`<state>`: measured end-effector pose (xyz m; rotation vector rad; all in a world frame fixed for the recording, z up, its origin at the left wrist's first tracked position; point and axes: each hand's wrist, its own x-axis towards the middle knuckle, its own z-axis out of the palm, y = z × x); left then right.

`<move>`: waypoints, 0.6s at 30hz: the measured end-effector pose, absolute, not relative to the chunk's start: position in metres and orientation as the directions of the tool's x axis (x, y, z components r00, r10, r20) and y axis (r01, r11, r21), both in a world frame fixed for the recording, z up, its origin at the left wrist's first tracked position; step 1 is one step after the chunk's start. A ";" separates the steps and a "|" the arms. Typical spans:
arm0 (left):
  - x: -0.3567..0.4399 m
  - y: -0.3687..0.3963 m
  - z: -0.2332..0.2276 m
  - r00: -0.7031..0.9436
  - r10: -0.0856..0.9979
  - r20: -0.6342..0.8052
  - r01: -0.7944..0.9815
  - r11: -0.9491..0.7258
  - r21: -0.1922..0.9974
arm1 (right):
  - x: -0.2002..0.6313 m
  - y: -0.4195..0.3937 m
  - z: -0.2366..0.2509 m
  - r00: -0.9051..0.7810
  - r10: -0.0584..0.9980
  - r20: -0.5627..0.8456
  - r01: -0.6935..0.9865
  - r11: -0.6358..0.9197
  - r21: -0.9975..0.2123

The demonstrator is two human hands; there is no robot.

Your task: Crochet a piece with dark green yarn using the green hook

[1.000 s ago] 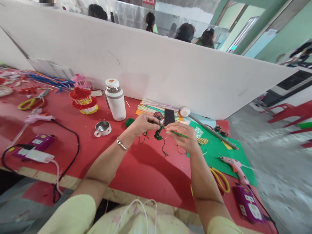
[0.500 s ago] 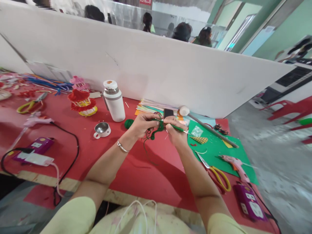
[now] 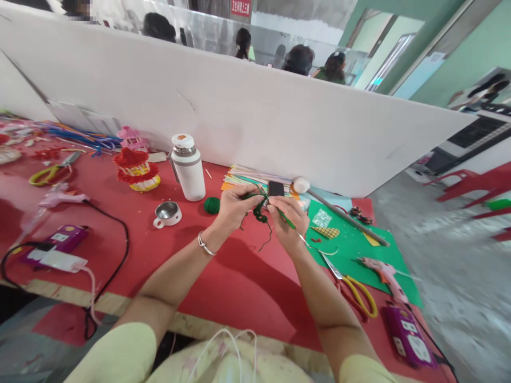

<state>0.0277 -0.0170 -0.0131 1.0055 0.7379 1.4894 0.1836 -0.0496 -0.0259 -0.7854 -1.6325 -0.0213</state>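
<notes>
Two hands meet above the red tabletop (image 3: 223, 287), working one small piece of green yarn (image 3: 260, 211) between them. The left hand (image 3: 233, 207) pinches the top of the piece with thumb and fingers closed on it, which keeps the yarn taut and lifted clear of the tabletop. The right hand (image 3: 288, 221) is closed around a thin green hook (image 3: 288, 221), held like a pen with its tip pointing into the yarn beside the left fingertips, so the tool meets the work where it is held firm. A loose strand hangs from the piece toward the tabletop. A green yarn ball (image 3: 212, 205) lies just left of the left hand, near enough to feed the strand. Behind it stands a white flask (image 3: 187, 167), with its metal cup (image 3: 168, 213) set apart in front. To the right, a green sheet (image 3: 359, 250) carries a pink glue gun (image 3: 385, 274). Yellow-handled scissors (image 3: 357, 292) lie at the sheet's near edge, close to the right forearm. A stack of coloured paper (image 3: 247, 178) rests against the white partition (image 3: 255, 117). On the left, a second glue gun (image 3: 59, 198) lies near a purple power strip (image 3: 59, 242) and a red-and-yellow craft piece (image 3: 136, 167)
</notes>
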 end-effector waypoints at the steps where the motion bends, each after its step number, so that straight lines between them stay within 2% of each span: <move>1: 0.030 -0.017 -0.015 -0.036 0.981 0.192 -0.443 -0.188 0.876 | 0.182 -0.049 -0.027 -0.007 0.449 0.894 0.519 0.766 -0.380; 3: 0.032 -0.018 -0.016 -0.044 0.987 0.156 -0.455 -0.159 0.876 | 0.179 -0.049 -0.029 0.017 0.413 0.911 0.531 0.768 -0.358; 5: 0.030 -0.018 -0.016 0.051 0.996 0.075 -0.486 -0.041 0.873 | 0.178 -0.049 -0.029 0.039 0.403 0.914 0.507 0.780 -0.366; 8: 0.026 -0.017 -0.015 0.193 0.981 0.014 -0.490 0.084 0.868 | 0.179 -0.050 -0.024 0.035 0.485 0.874 0.445 0.775 -0.449; 11: 0.029 -0.017 -0.015 0.064 0.991 0.118 -0.438 -0.078 0.895 | 0.178 -0.049 -0.023 0.065 0.571 0.818 0.438 0.721 -0.538; 13: 0.034 -0.020 -0.015 -0.036 0.986 0.163 -0.423 -0.163 0.891 | 0.177 -0.046 -0.028 0.072 0.518 0.852 0.476 0.733 -0.486; 14: 0.036 -0.022 -0.015 -0.043 0.989 0.143 -0.448 -0.146 0.882 | 0.176 -0.045 -0.031 0.052 0.470 0.881 0.499 0.752 -0.430; 16: 0.040 -0.027 -0.013 0.026 0.998 0.053 -0.529 -0.031 0.848 | 0.175 -0.043 -0.039 -0.001 0.394 0.919 0.534 0.778 -0.333; 18: 0.039 -0.029 -0.011 0.138 0.990 -0.023 -0.586 0.101 0.804 | 0.176 -0.042 -0.043 -0.021 0.373 0.928 0.541 0.784 -0.304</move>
